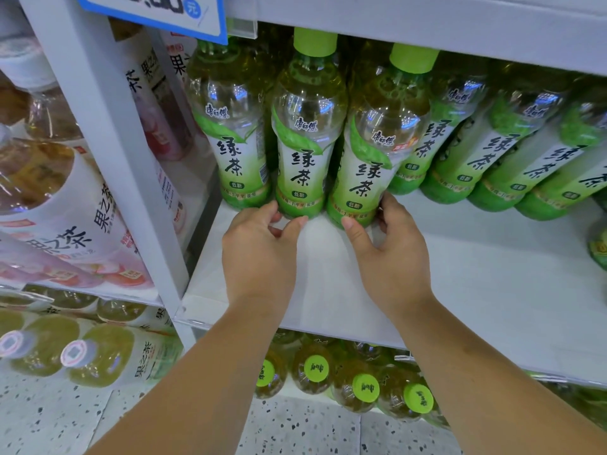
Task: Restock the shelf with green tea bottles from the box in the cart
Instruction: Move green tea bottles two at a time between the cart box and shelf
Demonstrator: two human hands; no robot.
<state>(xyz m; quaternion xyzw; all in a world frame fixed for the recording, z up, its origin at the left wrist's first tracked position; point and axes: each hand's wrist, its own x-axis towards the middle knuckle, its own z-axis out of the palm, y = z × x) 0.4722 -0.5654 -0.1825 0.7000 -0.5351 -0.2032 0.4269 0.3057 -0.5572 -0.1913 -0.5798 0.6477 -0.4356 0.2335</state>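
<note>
- While both hands work at the front row, the head view looks down on a white shelf (427, 290), with green tea bottles (512, 149) standing along its back part and bare board in front.
- The left hand (259, 254) is curled, its thumb and fingertips pinching the base of the middle bottle (305, 142).
- The right hand (391, 257) wraps the base of the neighbouring bottle (374, 159), thumb in front and fingers round the far side.
- These two bottles stand upright and just beside each other, labels facing out.
- This looks like lining up the row. It is probably best to keep the grip low, slide each bottle on its base rather than tip it (tall bottles topple easily), and keep the labels forward.
- The box and cart are out of view.
</note>
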